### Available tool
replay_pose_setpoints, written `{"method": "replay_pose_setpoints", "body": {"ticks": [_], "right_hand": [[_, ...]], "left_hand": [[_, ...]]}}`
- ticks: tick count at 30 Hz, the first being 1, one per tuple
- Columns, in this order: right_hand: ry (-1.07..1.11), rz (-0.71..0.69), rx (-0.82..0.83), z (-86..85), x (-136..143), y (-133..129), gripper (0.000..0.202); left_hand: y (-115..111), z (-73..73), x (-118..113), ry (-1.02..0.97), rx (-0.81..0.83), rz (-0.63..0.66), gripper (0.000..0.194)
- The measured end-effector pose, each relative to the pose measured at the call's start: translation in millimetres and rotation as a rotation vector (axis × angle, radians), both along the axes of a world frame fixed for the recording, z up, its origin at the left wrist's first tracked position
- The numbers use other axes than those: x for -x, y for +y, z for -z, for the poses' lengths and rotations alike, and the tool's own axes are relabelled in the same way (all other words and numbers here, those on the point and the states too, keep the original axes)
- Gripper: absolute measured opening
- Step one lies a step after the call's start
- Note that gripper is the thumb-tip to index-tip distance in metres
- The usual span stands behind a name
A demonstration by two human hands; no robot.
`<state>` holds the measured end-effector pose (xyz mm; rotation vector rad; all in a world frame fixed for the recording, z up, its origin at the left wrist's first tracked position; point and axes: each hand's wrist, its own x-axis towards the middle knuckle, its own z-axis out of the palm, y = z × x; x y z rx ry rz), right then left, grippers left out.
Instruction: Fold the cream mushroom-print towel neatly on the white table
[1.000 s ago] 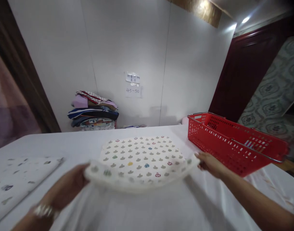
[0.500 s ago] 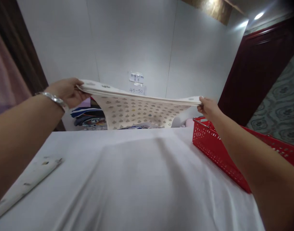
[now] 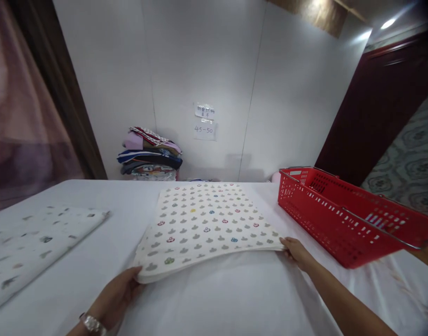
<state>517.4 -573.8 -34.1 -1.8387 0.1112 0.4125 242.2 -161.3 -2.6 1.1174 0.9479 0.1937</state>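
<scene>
White printed cloth (image 3: pixel 208 228), layered, likely light, soft, limp; best gripped by its near corners: left hand (image 3: pixel 117 296) pinching at eight o'clock, right hand (image 3: pixel 299 255) at four.

One head-worn view — looking forward and down across the table (image 3: pixel 214 298) — wall (image 3: pixel 206 56) ahead

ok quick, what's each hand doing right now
Left hand: closed on the near left corner of the patterned cloth.
Right hand: closed on the near right corner of the same cloth.
</scene>
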Motion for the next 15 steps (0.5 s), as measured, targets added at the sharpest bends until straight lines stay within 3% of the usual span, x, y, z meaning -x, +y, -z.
{"method": "replay_pose_setpoints", "body": {"ticks": [3, 6, 9, 12, 15], "right_hand": [[-0.074, -0.028, 0.000, -1.3, 8, -24, 0.025], [-0.029, -0.015, 0.162, 2.3, 14, -43, 0.028], [-0.081, -0.012, 0.280, 5.0, 18, -55, 0.027], [-0.162, -0.042, 0.360, 6.0, 15, -69, 0.025], [-0.154, -0.099, 0.581, 15.9, 3, -82, 0.027]], "left_hand": [[-9, -1.8, 15, 0.027, -0.101, 0.110, 0.017], [-19, 5.0, 25, 0.150, -0.065, 0.178, 0.012], [-26, 10.7, 32, 0.168, -0.044, 0.166, 0.009], [-36, 5.8, 40, 0.090, -0.047, 0.179, 0.014], [-45, 0.9, 47, 0.113, -0.015, 0.215, 0.017]]}}
